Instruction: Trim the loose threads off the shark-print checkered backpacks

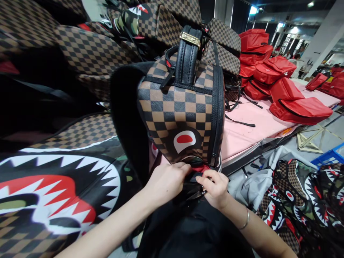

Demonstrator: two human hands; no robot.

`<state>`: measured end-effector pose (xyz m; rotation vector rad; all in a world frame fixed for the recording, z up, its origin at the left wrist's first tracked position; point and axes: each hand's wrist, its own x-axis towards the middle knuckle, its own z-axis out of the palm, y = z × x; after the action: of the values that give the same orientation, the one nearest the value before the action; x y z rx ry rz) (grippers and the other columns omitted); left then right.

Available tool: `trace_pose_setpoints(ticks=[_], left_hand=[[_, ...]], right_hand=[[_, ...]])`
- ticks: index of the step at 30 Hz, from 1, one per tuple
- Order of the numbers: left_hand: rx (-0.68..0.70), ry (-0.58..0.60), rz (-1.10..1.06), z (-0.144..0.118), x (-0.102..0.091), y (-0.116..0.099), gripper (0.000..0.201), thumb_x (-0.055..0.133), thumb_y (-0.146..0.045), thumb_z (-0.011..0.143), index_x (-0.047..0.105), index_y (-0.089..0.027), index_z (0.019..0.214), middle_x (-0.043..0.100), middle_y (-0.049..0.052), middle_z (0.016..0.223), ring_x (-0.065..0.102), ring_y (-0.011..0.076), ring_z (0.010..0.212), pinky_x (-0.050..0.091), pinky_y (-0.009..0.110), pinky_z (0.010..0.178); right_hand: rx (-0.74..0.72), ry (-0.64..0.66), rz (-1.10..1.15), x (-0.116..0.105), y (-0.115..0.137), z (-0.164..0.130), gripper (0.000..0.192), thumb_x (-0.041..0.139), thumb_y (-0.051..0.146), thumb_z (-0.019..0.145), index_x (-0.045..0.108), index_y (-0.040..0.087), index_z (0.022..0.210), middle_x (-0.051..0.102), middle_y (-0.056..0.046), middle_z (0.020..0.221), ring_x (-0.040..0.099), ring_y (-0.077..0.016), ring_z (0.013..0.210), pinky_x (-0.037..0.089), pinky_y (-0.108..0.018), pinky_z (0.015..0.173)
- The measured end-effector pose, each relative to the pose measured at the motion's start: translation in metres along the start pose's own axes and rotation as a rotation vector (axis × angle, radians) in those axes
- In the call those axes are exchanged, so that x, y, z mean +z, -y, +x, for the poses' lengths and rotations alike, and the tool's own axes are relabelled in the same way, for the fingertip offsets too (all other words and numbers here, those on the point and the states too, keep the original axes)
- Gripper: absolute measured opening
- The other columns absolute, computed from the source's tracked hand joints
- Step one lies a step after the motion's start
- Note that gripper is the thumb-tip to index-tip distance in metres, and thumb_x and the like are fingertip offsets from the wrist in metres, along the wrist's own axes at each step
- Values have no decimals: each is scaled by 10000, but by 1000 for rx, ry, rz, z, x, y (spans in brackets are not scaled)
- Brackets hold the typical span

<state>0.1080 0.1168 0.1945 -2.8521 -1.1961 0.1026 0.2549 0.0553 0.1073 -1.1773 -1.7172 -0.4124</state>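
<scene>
Shark-mouth bag [51, 193]: lying flat at far left, soft printed panel, untouched.

Left hand [168, 179]: fingers curled shut, pinching the lower edge of the backpack.

Backpack [180, 114]: checkered brown and black, stood on end at centre against the person's lap, black handle [189, 53] uppermost. Judged light and empty; the coated fabric looks smooth and a little slippery, the shell soft enough to buckle. Best held at the handle or along the zip seam.

Right hand [215, 188]: fingers closed on the backpack's bottom edge, touching black trim.

Worktop [242, 132]: pink, behind.

Red bags [279, 86]: piled on it, well apart.
</scene>
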Motion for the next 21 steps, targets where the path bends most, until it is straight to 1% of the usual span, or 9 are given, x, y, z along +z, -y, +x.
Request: trace_pose_setpoints(ticks=[3,6,8,10,11,13,15,18,21], left_hand=[[27,-15,27,-1,2,1,202,439,-113,723,588,-189,837,676,41,814,641,229,659,384,293,502],[41,-37,55,-3,4,3,205,431,-111,724,586,-174,844,669,50,798,639,226,641,394,295,499],[51,-64,60,-5,8,5,224,426,-100,719,588,-169,858,669,52,799,639,221,635,402,292,496],[61,-112,61,-7,13,7,240,416,-96,720,590,-166,869,669,56,803,640,216,627,415,289,493],[64,-144,63,-8,15,7,244,412,-96,719,592,-164,868,670,61,807,639,213,617,422,289,491],[72,-219,63,-10,20,7,245,404,-97,716,595,-161,855,671,72,815,635,205,590,434,286,485],[79,-303,66,-12,24,7,256,389,-94,718,594,-159,857,672,79,824,629,201,563,442,286,468],[100,-400,82,-14,28,6,270,370,-96,737,586,-147,891,672,75,817,624,201,544,452,289,444],[121,-449,92,-15,30,5,258,367,-99,743,580,-138,883,666,66,782,619,197,528,449,283,423]], right_hand=[[121,65,46,-13,6,4,202,477,149,856,666,221,863,631,-23,806,538,-59,534,427,-176,519],[278,162,92,-35,13,11,168,461,188,852,627,211,859,629,-33,829,577,-91,598,454,-191,557],[402,296,101,-51,18,19,129,473,196,827,575,194,906,618,-22,756,593,-132,648,462,-220,581],[496,448,99,-65,23,28,184,500,202,806,518,172,987,614,-25,775,592,-157,684,468,-244,603],[513,508,96,-71,25,33,218,499,203,809,497,162,1023,613,-38,821,592,-166,720,472,-255,629],[487,608,86,-81,29,42,225,457,186,839,477,161,1062,598,-62,920,582,-178,820,471,-275,703],[445,672,32,-86,33,51,214,419,164,864,484,180,1067,588,-59,941,574,-179,855,456,-280,721],[423,713,-152,-86,38,61,203,479,242,864,510,229,1064,599,-34,921,589,-183,792,420,-274,637],[403,706,-294,-79,39,65,210,531,352,842,540,251,1026,621,-15,856,602,-182,731,375,-278,594]])
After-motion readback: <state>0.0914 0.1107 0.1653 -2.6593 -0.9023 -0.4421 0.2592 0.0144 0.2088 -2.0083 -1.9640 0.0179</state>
